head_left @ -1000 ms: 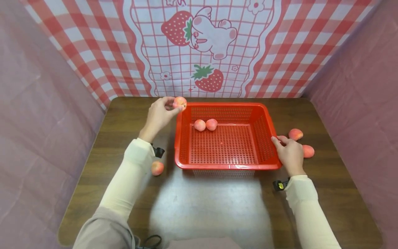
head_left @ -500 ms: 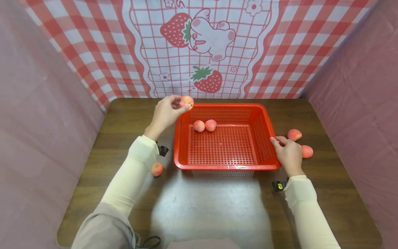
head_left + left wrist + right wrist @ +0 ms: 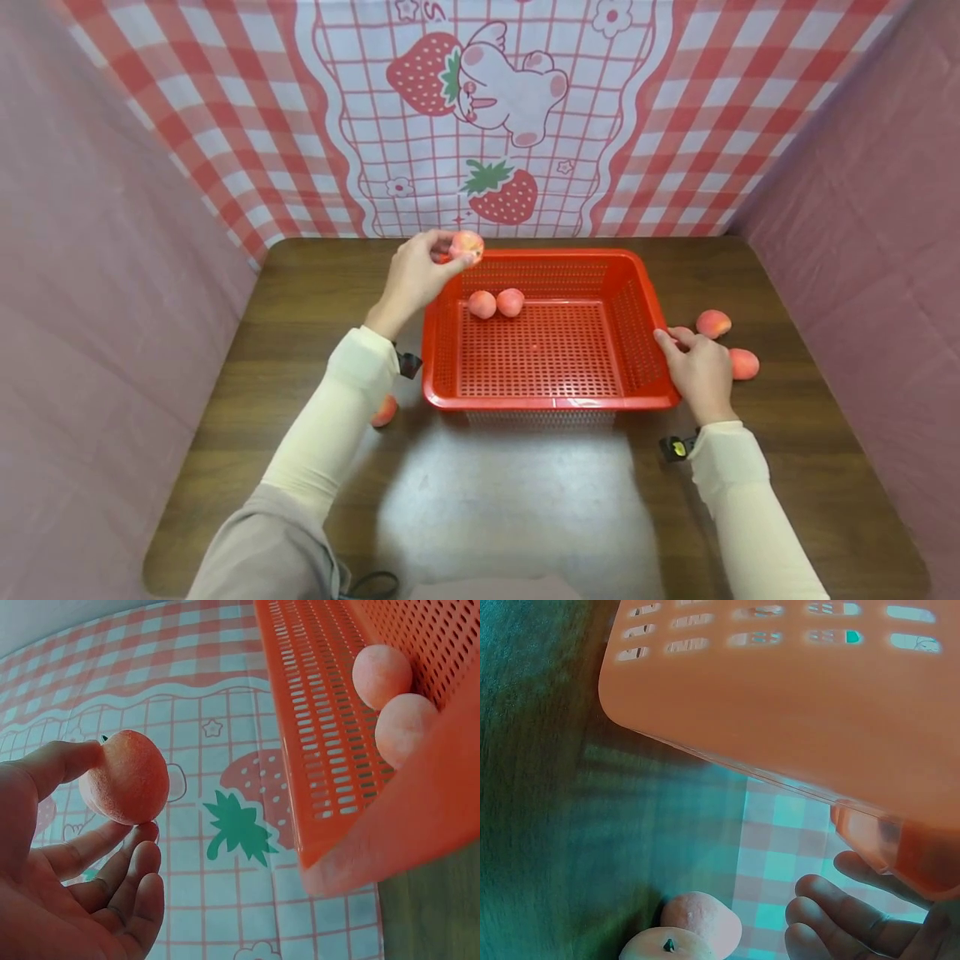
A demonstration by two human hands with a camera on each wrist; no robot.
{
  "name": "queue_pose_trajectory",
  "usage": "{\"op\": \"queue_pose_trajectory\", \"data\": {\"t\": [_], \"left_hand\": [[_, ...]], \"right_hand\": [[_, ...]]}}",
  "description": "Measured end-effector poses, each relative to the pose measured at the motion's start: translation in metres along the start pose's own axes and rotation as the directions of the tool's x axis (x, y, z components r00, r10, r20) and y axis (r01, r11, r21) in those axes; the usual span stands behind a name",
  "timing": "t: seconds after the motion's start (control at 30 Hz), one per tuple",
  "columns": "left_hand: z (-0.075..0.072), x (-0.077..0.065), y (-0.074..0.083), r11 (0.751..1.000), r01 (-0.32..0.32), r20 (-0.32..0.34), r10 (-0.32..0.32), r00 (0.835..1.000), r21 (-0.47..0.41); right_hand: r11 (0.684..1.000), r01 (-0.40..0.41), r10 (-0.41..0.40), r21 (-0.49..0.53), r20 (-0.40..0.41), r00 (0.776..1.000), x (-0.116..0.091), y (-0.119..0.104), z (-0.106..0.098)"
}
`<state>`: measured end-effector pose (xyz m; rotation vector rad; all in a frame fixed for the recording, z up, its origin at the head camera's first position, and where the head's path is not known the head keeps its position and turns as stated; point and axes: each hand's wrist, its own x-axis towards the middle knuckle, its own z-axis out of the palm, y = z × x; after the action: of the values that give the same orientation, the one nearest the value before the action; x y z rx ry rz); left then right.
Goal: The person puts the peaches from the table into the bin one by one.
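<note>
My left hand (image 3: 416, 271) pinches a peach (image 3: 467, 247) between thumb and fingertips, above the back left corner of the red plastic basket (image 3: 543, 403). In the left wrist view this peach (image 3: 129, 778) shows a small green stem by the thumb, and the lower fingers are spread beneath it. On the basket's perforated floor, toward the back left, one peach (image 3: 482, 304) lies beside another peach (image 3: 511, 302). My right hand (image 3: 701, 371) holds the basket's right rim, thumb on top and fingers on the outer side.
Right of the basket lie a peach (image 3: 713, 323), a second peach (image 3: 744, 364) and a third peach (image 3: 682, 335) partly behind my right hand. Another peach (image 3: 385, 411) rests left of the basket, partly covered by my sleeve. A checked strawberry cloth (image 3: 502, 196) hangs behind the wooden table (image 3: 285, 292).
My left hand has carried its peach to the right, from beside the basket's left rim to over its back left corner. The right hand stays on the rim.
</note>
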<state>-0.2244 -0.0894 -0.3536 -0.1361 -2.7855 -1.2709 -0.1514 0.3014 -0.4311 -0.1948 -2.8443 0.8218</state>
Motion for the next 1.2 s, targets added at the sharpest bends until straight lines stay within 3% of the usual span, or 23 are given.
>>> {"op": "queue_pose_trajectory", "data": {"t": [0.7, 1.2], "left_hand": [[0.017, 0.007, 0.006, 1.000, -0.006, 0.013, 0.006, 1.000, -0.011], [0.034, 0.014, 0.003, 0.999, 0.009, 0.046, -0.007, 0.999, -0.044]], "right_hand": [[1.000, 0.010, -0.010, -0.003, -0.037, 0.999, -0.002, 0.001, 0.003], [1.000, 0.004, -0.004, -0.009, -0.018, 1.000, -0.001, 0.001, 0.002]]}}
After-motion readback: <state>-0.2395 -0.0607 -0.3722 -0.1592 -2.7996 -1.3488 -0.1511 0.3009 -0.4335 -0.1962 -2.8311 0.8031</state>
